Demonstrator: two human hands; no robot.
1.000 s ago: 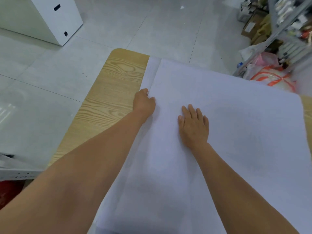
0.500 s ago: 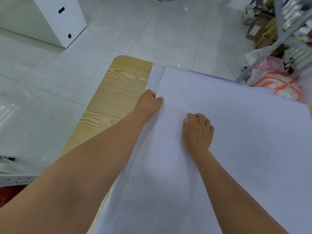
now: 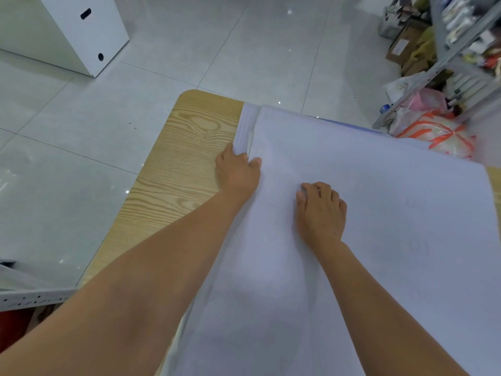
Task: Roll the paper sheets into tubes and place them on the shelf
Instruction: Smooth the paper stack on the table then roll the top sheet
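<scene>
On the wooden table [image 3: 179,164], the left hand [image 3: 237,173] pinches the paper sheet [image 3: 379,213] by its 9 o'clock edge, as before. The right hand [image 3: 321,213], flat a second ago, now presses curled fingertips into it, gripping nothing. Rolling looks imminent. The shelf [image 3: 461,50] waits at 2 o'clock.
</scene>
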